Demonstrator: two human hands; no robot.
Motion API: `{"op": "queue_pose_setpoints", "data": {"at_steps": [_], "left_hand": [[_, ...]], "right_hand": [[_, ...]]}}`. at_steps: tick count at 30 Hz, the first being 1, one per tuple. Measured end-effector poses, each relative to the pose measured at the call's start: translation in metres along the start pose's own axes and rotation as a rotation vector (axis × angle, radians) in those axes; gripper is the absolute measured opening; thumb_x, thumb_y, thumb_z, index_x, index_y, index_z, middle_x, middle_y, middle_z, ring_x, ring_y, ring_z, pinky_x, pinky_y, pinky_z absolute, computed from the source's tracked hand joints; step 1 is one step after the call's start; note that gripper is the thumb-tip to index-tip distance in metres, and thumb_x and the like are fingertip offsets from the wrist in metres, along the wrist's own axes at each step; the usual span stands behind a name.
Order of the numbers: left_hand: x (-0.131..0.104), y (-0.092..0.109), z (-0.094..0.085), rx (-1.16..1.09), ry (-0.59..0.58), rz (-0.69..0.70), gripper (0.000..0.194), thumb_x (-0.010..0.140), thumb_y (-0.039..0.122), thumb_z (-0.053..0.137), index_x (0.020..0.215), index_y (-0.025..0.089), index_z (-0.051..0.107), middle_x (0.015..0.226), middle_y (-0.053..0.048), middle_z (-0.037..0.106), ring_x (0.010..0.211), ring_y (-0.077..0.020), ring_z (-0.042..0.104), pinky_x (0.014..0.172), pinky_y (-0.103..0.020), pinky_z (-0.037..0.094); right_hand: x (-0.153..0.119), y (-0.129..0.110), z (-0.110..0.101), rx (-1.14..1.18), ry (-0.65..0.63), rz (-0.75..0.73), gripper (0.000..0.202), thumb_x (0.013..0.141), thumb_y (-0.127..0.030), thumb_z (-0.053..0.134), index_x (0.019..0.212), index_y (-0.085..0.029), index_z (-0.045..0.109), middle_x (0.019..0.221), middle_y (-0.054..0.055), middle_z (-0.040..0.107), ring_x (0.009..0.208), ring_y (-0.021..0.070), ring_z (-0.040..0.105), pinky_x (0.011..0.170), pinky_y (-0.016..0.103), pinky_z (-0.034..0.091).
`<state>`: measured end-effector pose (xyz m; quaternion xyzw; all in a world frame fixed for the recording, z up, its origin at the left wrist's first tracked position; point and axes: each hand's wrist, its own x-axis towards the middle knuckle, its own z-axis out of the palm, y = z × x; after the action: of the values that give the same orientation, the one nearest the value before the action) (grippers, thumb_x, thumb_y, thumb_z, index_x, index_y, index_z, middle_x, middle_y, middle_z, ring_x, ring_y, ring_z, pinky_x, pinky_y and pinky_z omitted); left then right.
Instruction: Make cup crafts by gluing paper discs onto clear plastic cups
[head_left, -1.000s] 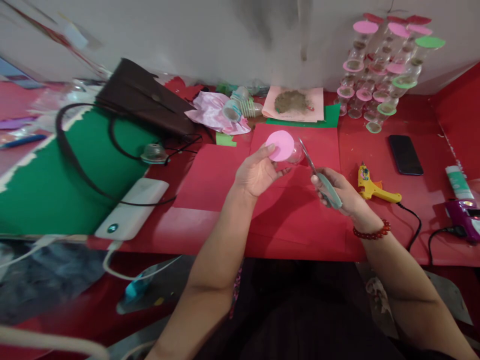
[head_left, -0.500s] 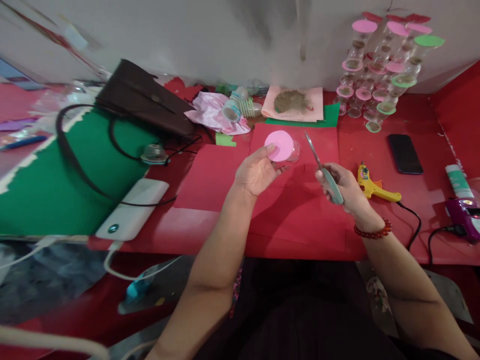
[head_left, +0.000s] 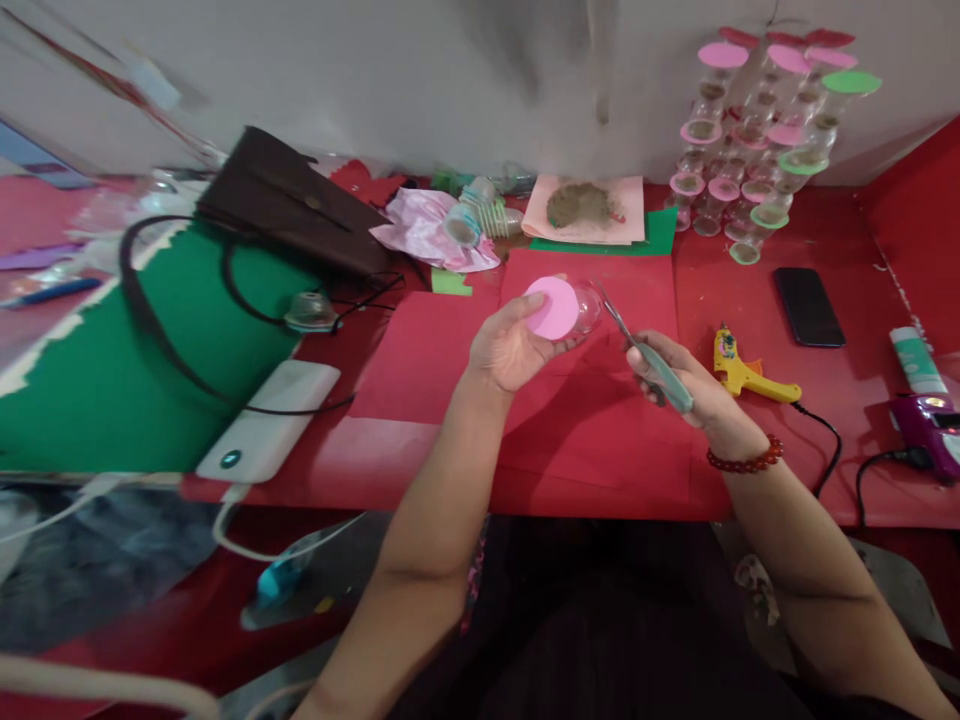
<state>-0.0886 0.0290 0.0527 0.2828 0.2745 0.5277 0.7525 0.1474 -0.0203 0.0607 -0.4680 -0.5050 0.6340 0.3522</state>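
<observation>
I seem to be in a makeshift craft corner, whether at home I can't tell: against a grey wall [head_left: 337, 85], my red table [head_left: 750, 290] carries red paper sheets [head_left: 600, 440], a yellow glue gun [head_left: 739, 373], stacked plastic cups [head_left: 487, 215] and disc-topped columns of cups [head_left: 759, 190], and I hold scissors [head_left: 664, 376] beside a phone [head_left: 808, 307] and brown handbag [head_left: 289, 200]

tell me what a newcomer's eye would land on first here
Probably the pink disc in the left hand, over the red paper, with the scissors in the right hand beside it. Next come the tiers of clear cups at the back right, then the yellow glue gun right of the scissors.
</observation>
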Motion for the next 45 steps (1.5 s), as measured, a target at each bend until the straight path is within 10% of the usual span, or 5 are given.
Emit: {"op": "queue_pose_setpoints", "data": {"at_steps": [45], "left_hand": [[-0.0007, 0.0047, -0.0031, 0.074, 0.076, 0.052, 0.059, 0.082, 0.032, 0.079, 0.138, 0.024, 0.063, 0.100, -0.005, 0.080, 0.094, -0.0233, 0.078, 0.083, -0.035, 0.065]], "right_hand": [[0.0014, 0.0021, 0.0005, -0.077, 0.059, -0.036, 0.055, 0.070, -0.062, 0.089, 0.099, -0.020, 0.067, 0.071, -0.006, 0.053, 0.049, 0.0054, 0.043, 0.042, 0.023, 0.030]]}}
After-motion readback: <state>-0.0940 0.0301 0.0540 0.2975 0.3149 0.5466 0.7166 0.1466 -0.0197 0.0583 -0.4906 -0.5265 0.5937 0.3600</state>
